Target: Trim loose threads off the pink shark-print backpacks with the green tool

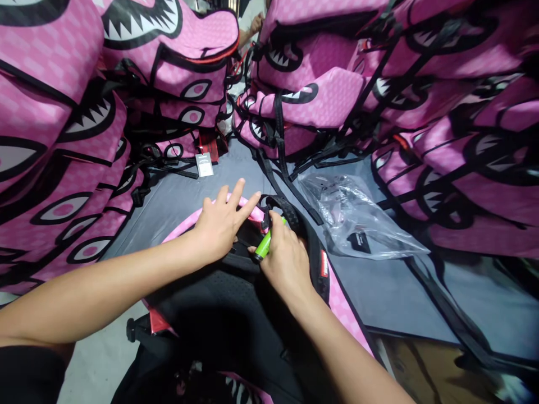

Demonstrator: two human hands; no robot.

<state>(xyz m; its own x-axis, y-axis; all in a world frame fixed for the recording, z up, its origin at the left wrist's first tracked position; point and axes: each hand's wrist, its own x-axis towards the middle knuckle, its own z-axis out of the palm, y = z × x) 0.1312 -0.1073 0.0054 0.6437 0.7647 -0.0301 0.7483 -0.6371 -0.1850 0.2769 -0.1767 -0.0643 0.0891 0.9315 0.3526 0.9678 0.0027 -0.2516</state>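
Fingers of the left hand lie spread and flat, holding nothing, pressing on the pink top edge of the backpack that lies back-side up on the grey table right before the person; the right hand is curled narrow around a green tool, perhaps a lighter or cutter, though which cannot be told, with its tip just beside the black handle at the top of the backpack.

To work well here, I judge that the flat hand should keep the fabric taut and steady, fingertips kept off the tool's tip; the tool is best brought to the handle's base in short, controlled touches, so nothing but the loose bit is caught.

Around them: a clear plastic bag lies on the table just right of the handle, near enough to snag or be touched by the tool; black straps trail from the far pile toward the handle and crowd that spot; stacks of pink backpacks with eye and teeth prints wall in both sides and the back; a white tag hangs at the far stack; another person's hand shows well apart at the top.
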